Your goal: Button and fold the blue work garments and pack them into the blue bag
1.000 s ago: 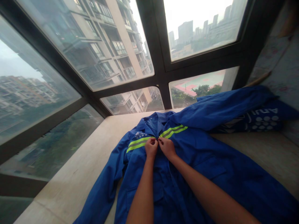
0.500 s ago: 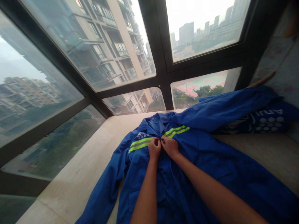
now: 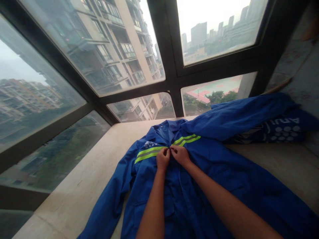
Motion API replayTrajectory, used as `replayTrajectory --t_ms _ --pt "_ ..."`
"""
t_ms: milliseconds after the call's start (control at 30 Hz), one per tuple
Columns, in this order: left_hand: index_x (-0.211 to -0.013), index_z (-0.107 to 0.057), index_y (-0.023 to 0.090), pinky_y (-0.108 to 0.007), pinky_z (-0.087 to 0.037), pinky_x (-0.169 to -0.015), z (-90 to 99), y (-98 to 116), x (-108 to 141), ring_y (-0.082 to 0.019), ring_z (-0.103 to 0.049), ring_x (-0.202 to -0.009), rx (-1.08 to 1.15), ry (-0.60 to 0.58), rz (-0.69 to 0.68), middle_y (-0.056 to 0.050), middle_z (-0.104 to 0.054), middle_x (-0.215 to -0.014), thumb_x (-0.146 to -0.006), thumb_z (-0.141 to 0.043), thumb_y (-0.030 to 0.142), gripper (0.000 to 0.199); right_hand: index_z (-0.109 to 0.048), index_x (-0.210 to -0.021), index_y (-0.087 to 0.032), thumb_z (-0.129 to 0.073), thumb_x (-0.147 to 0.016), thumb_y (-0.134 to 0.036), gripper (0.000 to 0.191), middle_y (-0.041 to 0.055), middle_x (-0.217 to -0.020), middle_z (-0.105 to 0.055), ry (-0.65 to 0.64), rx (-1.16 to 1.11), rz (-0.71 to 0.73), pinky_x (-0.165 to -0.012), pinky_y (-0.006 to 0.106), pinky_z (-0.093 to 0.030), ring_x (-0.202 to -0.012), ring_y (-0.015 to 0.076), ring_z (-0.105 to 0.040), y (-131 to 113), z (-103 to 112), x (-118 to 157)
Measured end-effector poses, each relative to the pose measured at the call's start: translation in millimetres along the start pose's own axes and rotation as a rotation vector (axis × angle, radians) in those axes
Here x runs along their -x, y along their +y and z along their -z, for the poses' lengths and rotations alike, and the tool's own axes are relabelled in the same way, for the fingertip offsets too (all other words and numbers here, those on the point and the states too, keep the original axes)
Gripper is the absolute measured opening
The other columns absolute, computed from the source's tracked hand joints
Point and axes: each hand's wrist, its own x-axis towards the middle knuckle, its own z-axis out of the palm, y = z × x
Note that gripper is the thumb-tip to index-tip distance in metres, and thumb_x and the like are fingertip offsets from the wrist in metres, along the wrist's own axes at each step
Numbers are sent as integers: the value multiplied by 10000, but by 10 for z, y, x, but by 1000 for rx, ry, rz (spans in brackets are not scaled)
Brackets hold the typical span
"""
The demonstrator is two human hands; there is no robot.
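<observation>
A blue work jacket (image 3: 211,172) with yellow-green and grey reflective chest stripes lies front up, its collar towards the window. My left hand (image 3: 163,158) and my right hand (image 3: 180,155) meet at its front opening, level with the stripes. Both pinch the jacket's front edges, with the fingertips nearly touching. Whatever small fastener may be between the fingers is hidden. One sleeve (image 3: 107,196) stretches down to the left; the other sleeve (image 3: 244,113) reaches out to the right.
The jacket rests on a pale stone sill (image 3: 72,186). Dark window frames (image 3: 171,79) border it at the back and left. Under the right sleeve is a dark blue printed bag (image 3: 284,129) with white lettering, close to a patterned wall (image 3: 286,63).
The view has shifted very slightly. Both hands stay pinched at the same spot on the jacket front, with hardly any finger movement.
</observation>
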Motion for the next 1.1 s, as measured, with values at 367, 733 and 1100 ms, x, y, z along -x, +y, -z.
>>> replayTrajectory --t_ms 367,733,1100 --pt "-774 -696 171 -252 -465 -631 -6 -28 -19 -159 -636 -638 29 27 -1 -29 -699 -684 -804 -587 233 129 -717 -1033 -228 -527 -884 -208 243 26 -896 -764 12 21 -37 -720 223 -445 -806 171 -696 -22 -8 15" --pt "-799 -715 162 -250 -495 -609 -39 -89 -40 -157 -644 -623 103 13 -4 -33 -712 -692 -755 -598 207 132 -710 -1029 -237 -527 -908 -252 220 28 -876 -751 23 79 -91 -690 229 -408 -803 169 -681 -52 1 23" --pt "-795 -736 153 -266 -511 -628 -33 -81 -61 -162 -644 -615 116 34 47 -32 -718 -674 -731 -598 199 159 -699 -977 -237 -530 -926 -281 182 21 -838 -741 -24 113 -21 -688 215 -393 -802 161 -673 -66 24 38"
